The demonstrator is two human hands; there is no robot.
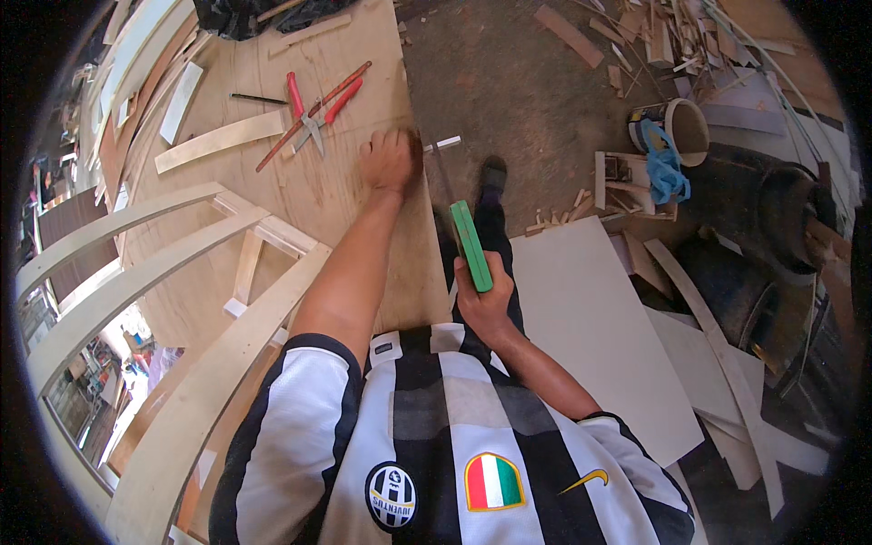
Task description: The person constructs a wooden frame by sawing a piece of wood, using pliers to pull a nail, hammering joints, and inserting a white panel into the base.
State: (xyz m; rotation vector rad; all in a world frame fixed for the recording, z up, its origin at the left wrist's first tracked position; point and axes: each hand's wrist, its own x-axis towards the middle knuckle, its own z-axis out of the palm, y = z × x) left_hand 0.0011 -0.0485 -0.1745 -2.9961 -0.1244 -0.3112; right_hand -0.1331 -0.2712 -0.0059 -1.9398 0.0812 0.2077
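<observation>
My left hand (pixel 391 162) is closed at the right edge of the plywood tabletop (pixel 341 213), pressing down there. From beside its knuckles a small white strip (pixel 447 143) sticks out past the edge; the rest of the strip is hidden by the hand. My right hand (pixel 483 292) grips a handsaw by its green handle (pixel 470 245), below and to the right of the left hand. The saw's thin blade (pixel 440 174) runs up toward the strip, close to the table edge, and looks blurred. Whether its teeth touch the strip I cannot tell.
Red-handled pliers (pixel 312 123), a long thin reddish strip (pixel 272 156), a dark pencil-like stick (pixel 258 98) and a curved wood piece (pixel 218 141) lie on the tabletop. A curved wooden frame (pixel 150 254) stands left. Right are a pale board (pixel 599 327), a bucket (pixel 683 132) and scraps.
</observation>
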